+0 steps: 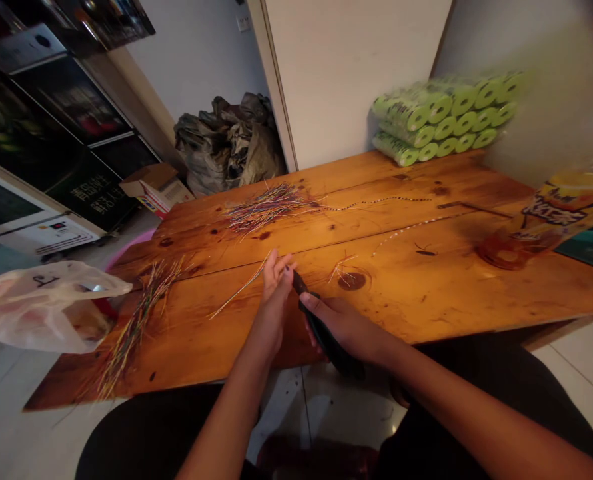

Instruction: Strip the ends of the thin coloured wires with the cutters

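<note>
My right hand is wrapped round the dark handles of a pair of pliers, whose jaws point up and left. At the jaws' tip are the fingers of my left hand, thumb and index pressed together near a thin wire that runs down and left over the wooden table. The wire's end between the fingers is too small to make out. A few short wire pieces lie right of the pliers.
Thin coloured wires form a pile at the back and a bundle at the left. A plastic bag sits left, a bottle right, green rolls behind. Twisted strands cross the table.
</note>
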Tool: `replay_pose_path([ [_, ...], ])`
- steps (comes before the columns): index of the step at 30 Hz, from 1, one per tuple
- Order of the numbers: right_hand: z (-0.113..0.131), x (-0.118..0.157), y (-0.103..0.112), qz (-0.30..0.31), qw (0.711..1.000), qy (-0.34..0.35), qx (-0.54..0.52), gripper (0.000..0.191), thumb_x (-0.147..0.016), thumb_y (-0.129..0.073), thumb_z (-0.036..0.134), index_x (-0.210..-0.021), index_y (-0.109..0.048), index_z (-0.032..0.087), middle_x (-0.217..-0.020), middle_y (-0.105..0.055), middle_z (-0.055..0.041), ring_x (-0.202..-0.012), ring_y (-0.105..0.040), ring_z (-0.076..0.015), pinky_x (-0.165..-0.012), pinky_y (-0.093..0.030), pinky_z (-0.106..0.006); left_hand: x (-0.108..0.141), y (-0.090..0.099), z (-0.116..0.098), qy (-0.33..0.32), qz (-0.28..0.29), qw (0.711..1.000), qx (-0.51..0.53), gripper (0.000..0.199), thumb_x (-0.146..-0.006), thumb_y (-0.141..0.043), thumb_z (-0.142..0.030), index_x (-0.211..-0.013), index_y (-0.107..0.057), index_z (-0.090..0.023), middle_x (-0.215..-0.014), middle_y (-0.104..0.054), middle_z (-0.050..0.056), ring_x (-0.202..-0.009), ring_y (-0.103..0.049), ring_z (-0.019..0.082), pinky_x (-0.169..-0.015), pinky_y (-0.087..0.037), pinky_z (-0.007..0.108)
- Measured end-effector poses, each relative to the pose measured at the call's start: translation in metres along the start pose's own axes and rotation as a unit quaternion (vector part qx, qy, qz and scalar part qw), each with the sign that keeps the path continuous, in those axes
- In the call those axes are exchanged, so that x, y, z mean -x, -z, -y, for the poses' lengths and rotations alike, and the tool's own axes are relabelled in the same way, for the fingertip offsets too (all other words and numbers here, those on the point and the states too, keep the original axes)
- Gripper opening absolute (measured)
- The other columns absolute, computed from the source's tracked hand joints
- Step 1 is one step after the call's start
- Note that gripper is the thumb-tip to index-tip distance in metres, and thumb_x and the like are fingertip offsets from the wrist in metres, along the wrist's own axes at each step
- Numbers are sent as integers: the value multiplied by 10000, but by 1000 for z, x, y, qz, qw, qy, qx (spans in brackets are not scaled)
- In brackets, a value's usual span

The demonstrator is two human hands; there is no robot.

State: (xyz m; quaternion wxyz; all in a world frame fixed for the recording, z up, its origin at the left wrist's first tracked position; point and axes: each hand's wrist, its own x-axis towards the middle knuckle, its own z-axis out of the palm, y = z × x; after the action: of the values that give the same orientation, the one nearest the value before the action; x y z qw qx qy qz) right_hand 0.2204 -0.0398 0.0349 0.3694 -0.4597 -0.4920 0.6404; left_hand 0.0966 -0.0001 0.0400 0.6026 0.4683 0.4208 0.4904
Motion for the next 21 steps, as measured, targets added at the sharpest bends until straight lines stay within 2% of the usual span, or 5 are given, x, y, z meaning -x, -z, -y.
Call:
replay_pose_path([
  [2,-1,-3,3,-29,999,9,23,594,-831,-348,688,-619,-549,171,-539,-559,-20,-467,-546,-129,-461,-421,-244,17,3,6,43,38,998,0,771,-721,-672,-458,-1368,-275,-323,-1332,-485,81,-1150,-535,257,-953,-438,418],
  [3,-1,-5,5,-45,998,15,35,590,-836,-350,681,-620,-555,172,-539,-566,-21,-475,-550,-131,-470,-422,-245,26,3,9,67,83,994,-4,811,-693,-713,-409,-1370,-279,-302,-1304,-510,93,-1133,-548,265,-956,-434,432],
  [6,-3,-9,8,-80,995,27,51,591,-844,-348,668,-596,-554,172,-524,-567,-21,-477,-540,-126,-488,-418,-241,47,-2,16,100,169,981,-7,780,-663,-749,-285,-1332,-349,-265,-1298,-519,107,-1190,-505,270,-994,-399,442],
  [12,-4,-7,9,-120,992,29,14,586,-832,-347,683,-601,-541,181,-509,-562,-15,-471,-540,-133,-495,-426,-248,48,-18,19,94,183,979,-16,577,-649,-749,-206,-1164,-492,-227,-1233,-570,94,-1198,-494,281,-1016,-367,453],
  [21,-5,5,18,-146,987,29,59,550,-857,-332,647,-648,-538,182,-554,-574,-22,-494,-550,-133,-497,-446,-247,48,-26,25,82,199,976,-33,557,-667,-735,-207,-1163,-483,-225,-1232,-572,95,-1178,-507,277,-996,-385,453],
])
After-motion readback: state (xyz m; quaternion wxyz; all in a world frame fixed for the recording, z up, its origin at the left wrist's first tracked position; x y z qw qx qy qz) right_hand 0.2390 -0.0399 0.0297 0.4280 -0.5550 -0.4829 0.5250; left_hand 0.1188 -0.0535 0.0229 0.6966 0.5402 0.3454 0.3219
